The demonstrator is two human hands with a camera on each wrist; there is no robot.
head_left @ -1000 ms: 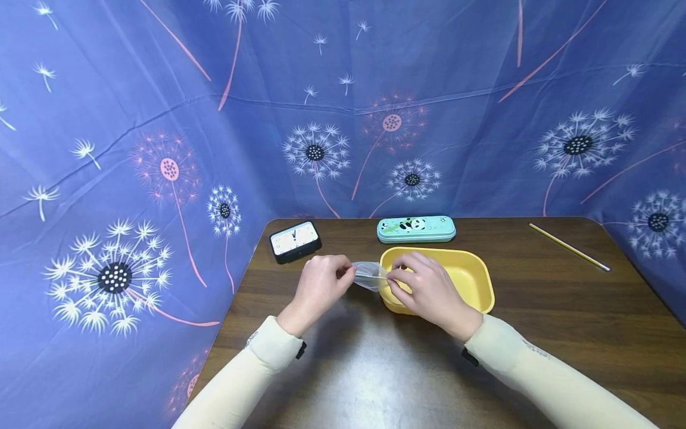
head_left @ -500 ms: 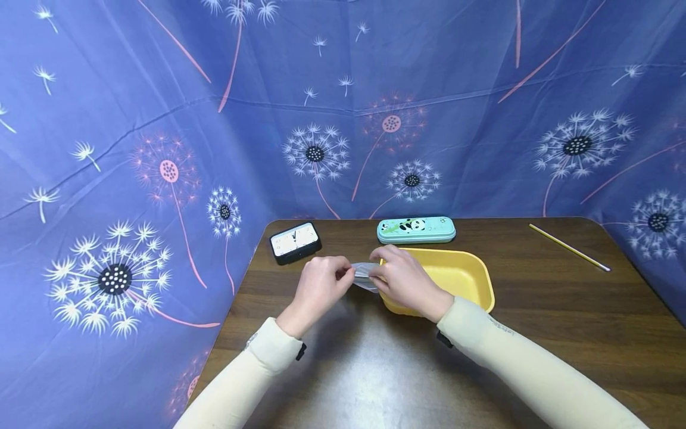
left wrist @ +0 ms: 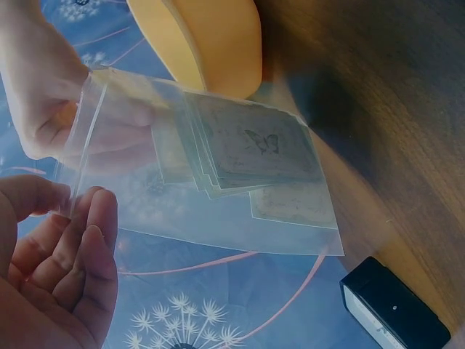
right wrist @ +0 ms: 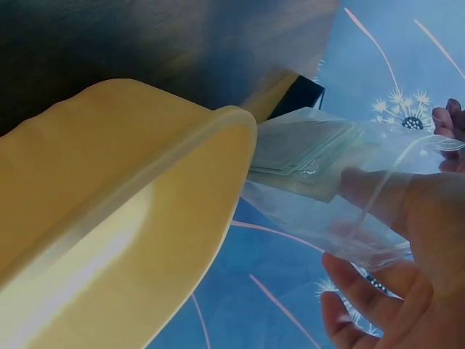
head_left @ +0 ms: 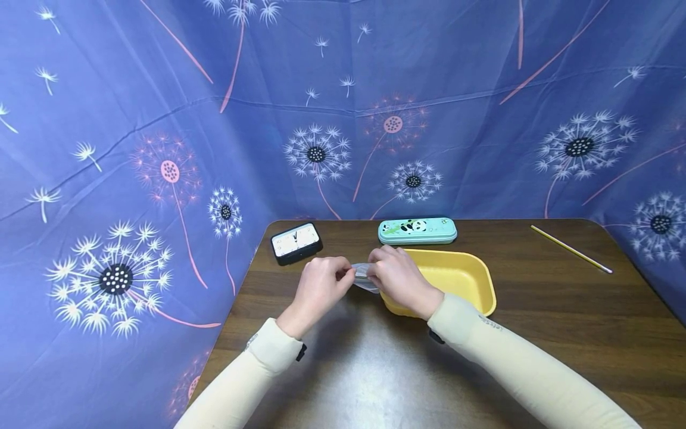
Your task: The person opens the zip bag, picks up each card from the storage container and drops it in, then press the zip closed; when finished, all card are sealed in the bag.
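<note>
A clear zip bag (head_left: 365, 284) hangs between the two hands, left of the yellow bin. Inside it lie several flat papers (left wrist: 254, 142), the top one printed with a butterfly. My left hand (head_left: 321, 283) pinches the bag's zip edge at one end between thumb and fingertips. At the other end of that edge is my right hand (head_left: 402, 279), its thumb and fingers on either side of the plastic in the right wrist view. Partly under the right hand stands the yellow bin (head_left: 463, 280), its bare inside showing.
Behind the bin lies a mint pencil case (head_left: 418, 231) with a panda on it. A black-framed clock (head_left: 296, 243) stands at the back left, and a yellow pencil (head_left: 570, 248) lies at the far right. Patterned blue cloth (head_left: 343, 107) borders the brown table (head_left: 536, 333).
My right hand has moved left along the bag's zip edge, closer to the left hand. The left hand has stayed almost still.
</note>
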